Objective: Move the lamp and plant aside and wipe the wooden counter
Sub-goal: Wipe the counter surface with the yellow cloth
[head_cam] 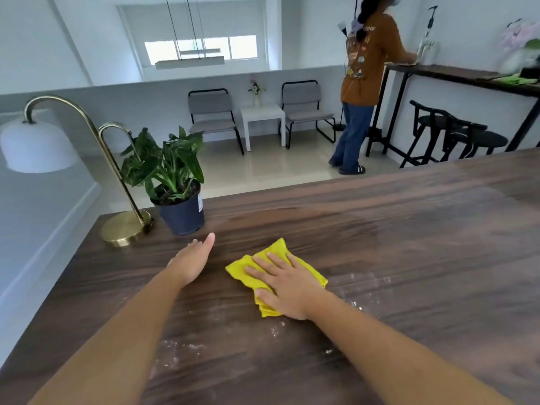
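Observation:
A dark wooden counter (pixel 394 244) fills the lower frame. At its far left corner stand a brass lamp (pixel 124 226) with a white shade and, right beside it, a green plant in a dark pot (pixel 182 213). My right hand (pixel 287 285) lies flat, fingers spread, pressing a folded yellow cloth (pixel 274 251) onto the wood. My left hand (pixel 193 260) rests edge-on on the counter, empty, just in front of the pot and left of the cloth. White crumbs and smears (pixel 181 350) speckle the wood near my forearms.
The counter's left edge drops to a white ledge (pixel 43 244). Beyond the far edge are two grey chairs (pixel 214 118), a small white table (pixel 263 118), black stools (pixel 455 135) and a person in an orange shirt (pixel 365 68) at a high table.

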Demonstrator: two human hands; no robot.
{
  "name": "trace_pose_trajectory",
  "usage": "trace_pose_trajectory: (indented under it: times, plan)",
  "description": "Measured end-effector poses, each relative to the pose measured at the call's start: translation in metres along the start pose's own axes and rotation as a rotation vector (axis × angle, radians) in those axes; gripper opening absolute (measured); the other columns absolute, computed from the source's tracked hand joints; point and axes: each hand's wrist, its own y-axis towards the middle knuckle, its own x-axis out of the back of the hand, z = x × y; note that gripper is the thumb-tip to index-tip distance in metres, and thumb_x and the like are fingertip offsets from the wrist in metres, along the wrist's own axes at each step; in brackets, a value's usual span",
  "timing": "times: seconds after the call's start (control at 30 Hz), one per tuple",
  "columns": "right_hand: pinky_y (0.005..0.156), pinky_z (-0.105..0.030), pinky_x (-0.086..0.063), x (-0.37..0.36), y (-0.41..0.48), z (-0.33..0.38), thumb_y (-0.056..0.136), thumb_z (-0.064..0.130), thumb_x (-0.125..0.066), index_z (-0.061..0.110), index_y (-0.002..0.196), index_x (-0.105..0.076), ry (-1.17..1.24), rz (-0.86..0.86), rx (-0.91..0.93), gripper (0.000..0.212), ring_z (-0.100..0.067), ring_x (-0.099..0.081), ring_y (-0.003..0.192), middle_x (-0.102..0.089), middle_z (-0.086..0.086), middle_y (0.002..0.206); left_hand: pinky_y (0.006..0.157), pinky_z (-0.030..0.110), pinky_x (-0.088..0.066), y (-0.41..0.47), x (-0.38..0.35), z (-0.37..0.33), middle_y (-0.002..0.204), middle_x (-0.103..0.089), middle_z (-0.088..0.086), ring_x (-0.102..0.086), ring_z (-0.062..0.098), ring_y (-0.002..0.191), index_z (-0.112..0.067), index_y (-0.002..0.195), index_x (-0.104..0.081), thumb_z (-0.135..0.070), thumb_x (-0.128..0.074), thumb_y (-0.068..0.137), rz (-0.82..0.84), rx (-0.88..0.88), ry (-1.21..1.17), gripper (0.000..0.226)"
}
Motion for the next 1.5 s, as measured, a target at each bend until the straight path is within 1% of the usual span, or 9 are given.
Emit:
trace_pose_trajectory:
  times: [0.1,0.33,0.63,0.77,0.87,1.0,1.3,1.37,1.5]
  plan:
    - [0.119,-0.046,-0.001,0.007,-0.023,-0.078,0.095,0.056,-0.015,0.04,0.149,0.0,-0.018,-0.012,-0.356,0.058,-0.017,0.003,0.149,0.002,0.01,0.162,0.112,0.042,-0.027,0.0,-0.012,-0.012,0.153,-0.036,0.009,-0.033,0.025,0.14,-0.012,0.141,-0.041,-0.06,-0.017,0.095,-0.1,-0.095,0.219,0.072]
    - [0.119,-0.052,-0.002,0.01,-0.07,-0.113,0.096,0.055,-0.017,0.027,0.152,0.0,0.124,-0.076,-0.934,0.065,-0.027,0.006,0.149,0.004,0.0,0.162,0.12,0.036,-0.002,-0.018,-0.068,-0.051,0.162,-0.002,-0.003,0.0,0.012,0.15,-0.015,0.153,-0.011,-0.049,-0.015,0.1,0.081,-0.325,0.319,0.063]
    - [0.117,-0.045,0.01,0.002,-0.058,-0.001,0.077,0.07,0.004,0.041,0.149,-0.004,0.037,0.072,-0.019,0.078,-0.013,0.01,0.147,0.004,0.012,0.161,0.12,0.039,0.0,-0.015,-0.068,-0.05,0.162,0.005,-0.003,0.005,0.014,0.149,-0.021,0.153,-0.004,-0.026,-0.007,0.104,0.133,-0.291,0.302,0.05]
    - [0.118,-0.046,0.002,0.01,-0.081,-0.076,0.065,0.083,0.01,0.046,0.147,-0.002,0.019,0.029,-0.296,0.091,-0.014,0.003,0.149,0.001,0.013,0.161,0.121,0.035,0.001,-0.016,-0.07,-0.049,0.162,0.002,-0.008,0.004,0.007,0.149,-0.023,0.153,-0.008,-0.045,-0.008,0.101,0.119,-0.28,0.23,0.057]
    - [0.118,-0.05,-0.001,0.008,-0.107,-0.12,0.091,0.064,-0.014,0.044,0.148,-0.002,0.055,-0.035,-0.7,0.062,-0.018,0.003,0.149,0.002,0.01,0.162,0.12,0.035,0.001,-0.015,-0.071,-0.047,0.162,0.003,-0.008,0.004,0.007,0.148,-0.021,0.153,-0.007,-0.05,-0.007,0.099,0.111,-0.291,0.257,0.061]
    - [0.117,-0.056,0.0,0.003,-0.114,-0.098,0.093,0.062,-0.017,0.032,0.152,-0.001,0.138,-0.07,-1.011,0.068,-0.029,0.007,0.149,0.005,-0.001,0.162,0.12,0.036,0.001,-0.015,-0.072,-0.047,0.162,0.002,-0.006,0.004,0.009,0.149,-0.019,0.153,-0.007,-0.051,-0.007,0.099,0.107,-0.296,0.271,0.063]
    - [0.115,-0.045,0.015,-0.004,-0.089,0.034,0.065,0.07,0.013,0.044,0.148,-0.001,0.047,0.079,-0.013,0.088,-0.013,0.016,0.145,0.007,0.01,0.161,0.121,0.036,-0.003,-0.015,-0.06,-0.052,0.162,-0.006,-0.004,-0.003,0.011,0.149,-0.021,0.153,-0.015,-0.048,-0.01,0.1,0.165,-0.294,0.2,0.059]
    - [0.117,-0.042,0.011,-0.004,-0.1,0.0,0.063,0.073,0.017,0.049,0.146,-0.003,0.05,0.041,-0.092,0.089,-0.01,0.011,0.147,0.004,0.016,0.16,0.121,0.035,-0.003,-0.017,-0.058,-0.05,0.162,-0.006,-0.005,-0.003,0.01,0.149,-0.021,0.153,-0.015,-0.05,-0.01,0.1,0.167,-0.309,0.22,0.061]
    - [0.119,-0.046,0.001,-0.002,-0.141,-0.074,0.067,0.082,0.016,0.049,0.146,0.001,0.052,-0.051,-0.621,0.086,-0.015,0.006,0.149,0.004,0.014,0.161,0.12,0.034,-0.003,-0.019,-0.057,-0.046,0.162,-0.003,-0.006,-0.001,0.008,0.149,-0.021,0.153,-0.013,-0.054,-0.009,0.098,0.175,-0.343,0.248,0.064]
